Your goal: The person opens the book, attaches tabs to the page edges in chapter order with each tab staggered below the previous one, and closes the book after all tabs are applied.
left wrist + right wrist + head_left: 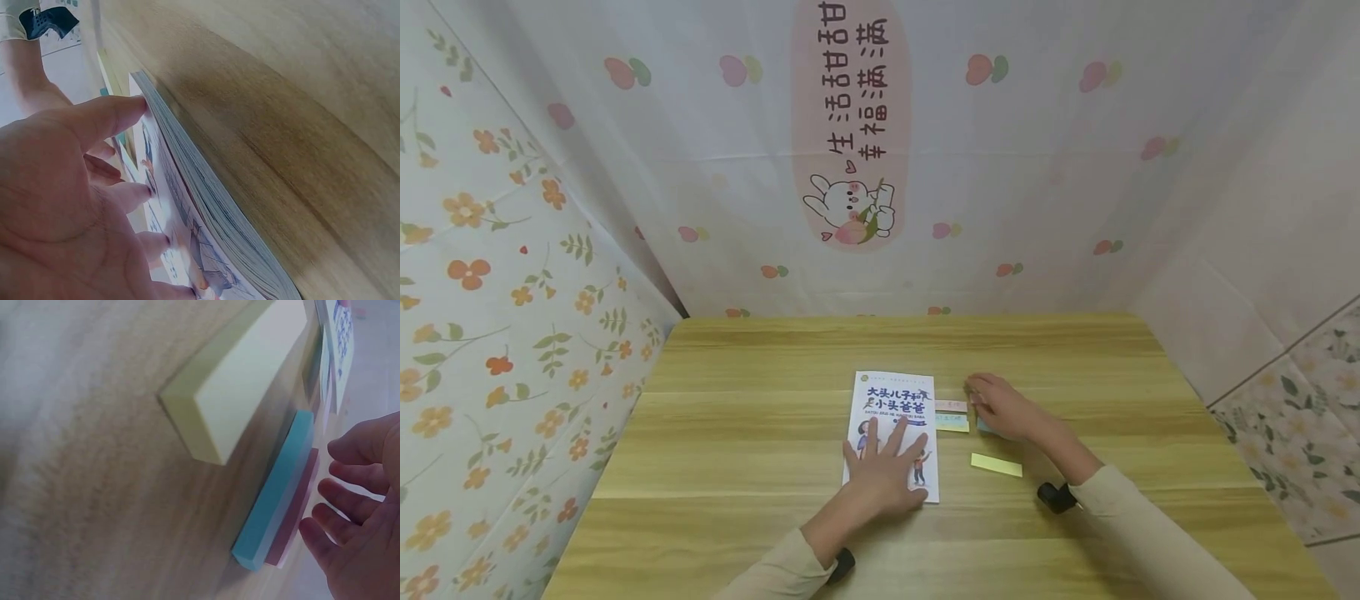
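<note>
A paperback children's book (891, 400) with Chinese lettering lies face up on the table. My left hand (883, 479) rests on its cover with the fingers spread; the left wrist view shows the fingertips touching the cover beside the page edges (206, 194). Pink, blue and yellow sticky tabs (951, 418) stick out from the book's right side. To the right of them, my right hand (1003, 410) is over a blue sticky-note pad (275, 494) and a pink sticky-note pad (295, 512). Its loosely bent fingers are beside the pink pad, holding nothing visible.
A yellow sticky-note pad (996, 464) lies nearer the front, right of the book. The wooden table (737, 433) meets a printed curtain (1037, 183) at its back edge. A black wrist camera (1057, 497) sits below the right sleeve.
</note>
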The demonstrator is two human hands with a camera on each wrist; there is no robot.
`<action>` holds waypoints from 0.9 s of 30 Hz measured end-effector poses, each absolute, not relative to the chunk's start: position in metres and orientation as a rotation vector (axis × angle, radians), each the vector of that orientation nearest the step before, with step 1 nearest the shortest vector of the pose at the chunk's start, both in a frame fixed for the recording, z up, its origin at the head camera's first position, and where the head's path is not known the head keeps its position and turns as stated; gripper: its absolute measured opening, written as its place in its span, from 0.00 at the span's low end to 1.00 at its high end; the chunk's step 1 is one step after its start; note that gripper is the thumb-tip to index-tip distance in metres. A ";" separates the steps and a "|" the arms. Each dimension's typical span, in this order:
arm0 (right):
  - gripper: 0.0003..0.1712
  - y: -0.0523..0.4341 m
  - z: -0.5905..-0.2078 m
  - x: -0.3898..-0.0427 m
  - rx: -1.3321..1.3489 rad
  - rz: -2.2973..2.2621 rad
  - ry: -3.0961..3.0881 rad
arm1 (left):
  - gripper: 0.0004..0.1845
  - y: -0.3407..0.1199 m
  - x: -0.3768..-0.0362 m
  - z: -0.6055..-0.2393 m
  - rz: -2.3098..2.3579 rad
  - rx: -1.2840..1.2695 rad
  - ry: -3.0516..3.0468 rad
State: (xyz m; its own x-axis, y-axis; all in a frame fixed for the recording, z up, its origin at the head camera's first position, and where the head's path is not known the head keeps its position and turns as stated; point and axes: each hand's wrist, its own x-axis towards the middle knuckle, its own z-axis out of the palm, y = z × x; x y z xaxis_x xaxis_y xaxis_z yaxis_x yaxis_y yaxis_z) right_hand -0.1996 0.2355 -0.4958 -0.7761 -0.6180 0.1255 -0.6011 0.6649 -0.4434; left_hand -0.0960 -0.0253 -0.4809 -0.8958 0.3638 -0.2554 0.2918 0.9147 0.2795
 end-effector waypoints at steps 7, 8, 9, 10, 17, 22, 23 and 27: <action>0.23 0.239 -0.497 -0.194 -0.983 -0.712 2.841 | 0.40 -0.021 -0.093 -0.481 0.314 0.457 2.793; 0.23 0.239 -0.496 -0.194 -0.986 -0.717 2.841 | 0.40 -0.020 -0.092 -0.480 0.317 0.453 2.795; 0.23 0.239 -0.496 -0.194 -0.990 -0.725 2.842 | 0.40 -0.020 -0.092 -0.480 0.320 0.450 2.796; 0.23 0.239 -0.496 -0.193 -0.998 -0.730 2.845 | 0.40 -0.020 -0.092 -0.479 0.324 0.448 2.798; 0.19 0.238 -0.500 -0.192 -1.027 -0.747 2.860 | 0.40 -0.019 -0.090 -0.478 0.312 0.434 2.804; 0.17 0.237 -0.502 -0.189 -1.025 -0.747 2.869 | 0.40 -0.017 -0.089 -0.478 0.314 0.419 2.810; 0.17 0.237 -0.503 -0.189 -1.022 -0.749 2.871 | 0.40 -0.017 -0.088 -0.478 0.312 0.417 2.813; 0.17 0.236 -0.504 -0.187 -1.004 -0.748 2.876 | 0.39 -0.015 -0.087 -0.477 0.292 0.410 2.823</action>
